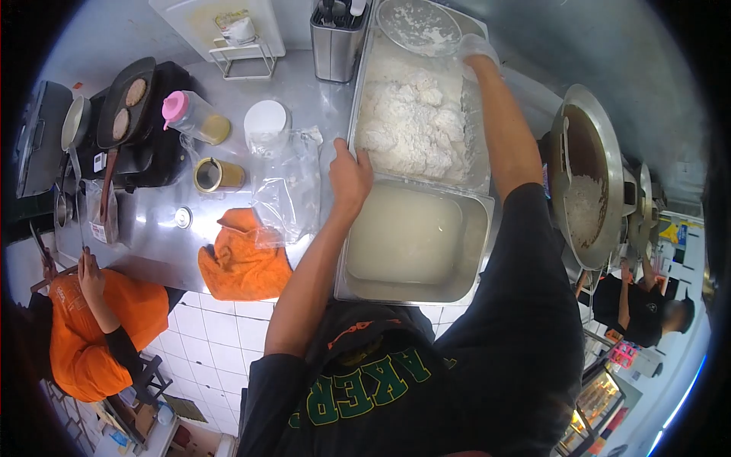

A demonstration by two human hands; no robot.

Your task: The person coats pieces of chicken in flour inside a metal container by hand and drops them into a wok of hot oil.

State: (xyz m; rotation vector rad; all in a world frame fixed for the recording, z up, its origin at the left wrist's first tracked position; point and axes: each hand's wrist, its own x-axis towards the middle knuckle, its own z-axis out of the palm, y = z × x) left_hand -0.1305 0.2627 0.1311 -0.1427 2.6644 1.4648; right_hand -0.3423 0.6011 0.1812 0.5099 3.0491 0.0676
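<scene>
Head view: on the silver metal desk point(329, 107), a left hand point(350, 180) is narrowly gripping a rectangular steel tray point(359, 99) of floured pieces; the right hand point(478, 50) (closure unclear) is touching a round, flour-dusted vessel point(419, 27), perhaps risking spills through tilting.

Round vessel point(419, 27) cut by top edge; mesh or solid, unclear. Right hand's point(478, 50) fingertips indistinct at its rim. Cloudy liquid point(407, 232) hides the lower pan's point(484, 251) floor. Print on small bag point(103, 221) too tiny to read. Orange-shirted co-worker's point(99, 327) head lost in dark border.
</scene>
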